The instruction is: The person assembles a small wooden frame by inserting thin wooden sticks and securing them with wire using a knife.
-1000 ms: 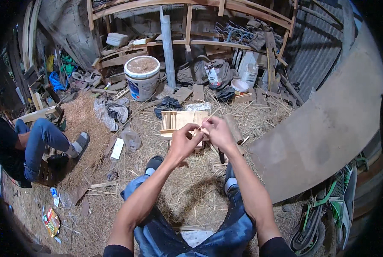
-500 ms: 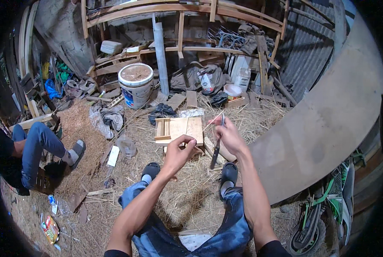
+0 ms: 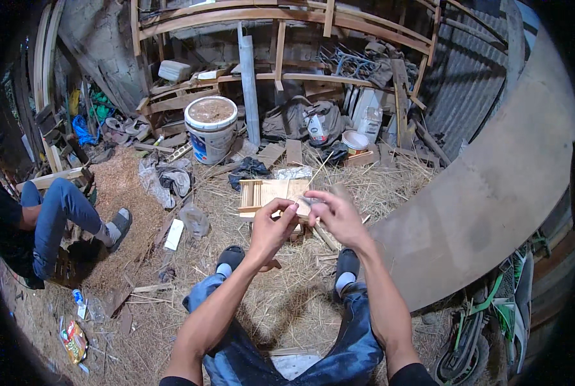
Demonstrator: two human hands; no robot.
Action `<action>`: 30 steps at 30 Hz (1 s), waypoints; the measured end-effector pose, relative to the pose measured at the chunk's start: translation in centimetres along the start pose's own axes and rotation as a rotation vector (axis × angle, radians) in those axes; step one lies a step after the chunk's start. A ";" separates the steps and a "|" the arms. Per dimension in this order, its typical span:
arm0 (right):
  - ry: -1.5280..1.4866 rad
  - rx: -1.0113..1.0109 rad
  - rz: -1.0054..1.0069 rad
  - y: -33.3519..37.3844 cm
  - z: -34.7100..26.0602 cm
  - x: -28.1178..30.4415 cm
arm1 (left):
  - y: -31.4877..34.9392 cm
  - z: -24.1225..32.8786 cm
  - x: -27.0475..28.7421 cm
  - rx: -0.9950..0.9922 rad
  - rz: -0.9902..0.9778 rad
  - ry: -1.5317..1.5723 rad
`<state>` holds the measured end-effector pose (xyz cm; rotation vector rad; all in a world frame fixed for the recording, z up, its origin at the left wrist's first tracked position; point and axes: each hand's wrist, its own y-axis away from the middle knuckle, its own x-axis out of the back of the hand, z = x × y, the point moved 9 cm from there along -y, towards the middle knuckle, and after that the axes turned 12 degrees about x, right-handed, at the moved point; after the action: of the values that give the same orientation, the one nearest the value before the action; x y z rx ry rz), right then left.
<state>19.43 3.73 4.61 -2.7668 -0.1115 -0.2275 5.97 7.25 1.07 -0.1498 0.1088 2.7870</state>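
Note:
My left hand (image 3: 273,230) is closed in a pinch, its fingertips close to my right hand. My right hand (image 3: 340,220) is closed around a knife, which is blurred and mostly hidden by the fingers. A thin pale wooden strip (image 3: 319,171) slants up from between the two hands; the pinched end is hidden. Just beyond my hands lies a light wooden board (image 3: 273,188), and on its left side is a small frame of thin slats (image 3: 251,194). My fingers cover part of the board's near right corner.
Straw covers the ground around my feet. A large brown sheet (image 3: 474,206) leans along the right, beside a green and white motorbike (image 3: 503,302). A white bucket (image 3: 211,132) stands beyond the board. At left a person in jeans (image 3: 69,212) sits by wood shavings (image 3: 117,180).
My right hand has moved in to meet the left, and the knife, plain to see before with its dark handle downward, is now blurred. The view has shifted slightly.

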 end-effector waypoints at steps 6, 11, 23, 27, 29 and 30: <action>-0.218 -0.037 0.042 -0.9 2.2 -1.1 | 0.2 1.1 -0.4 -0.139 0.066 -0.224; -0.129 -0.017 0.270 -1.4 1.2 3.5 | 0.3 1.1 0.1 -0.187 0.116 -0.343; -0.010 -0.055 0.096 -0.5 2.7 0.1 | 2.4 4.1 -1.0 -0.401 0.285 -0.707; 0.153 0.085 0.133 -0.8 2.3 0.1 | 3.6 4.9 -2.1 -0.593 0.339 -0.898; 0.088 0.059 0.166 -0.9 2.8 0.6 | 3.8 5.2 -2.7 -0.621 0.312 -0.964; 0.055 0.046 0.182 -0.9 3.0 0.9 | 3.6 5.2 -3.0 -0.627 0.288 -0.999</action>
<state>20.66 5.67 2.32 -2.7019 0.1467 -0.2499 7.07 3.30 6.77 1.1596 -1.0364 2.7026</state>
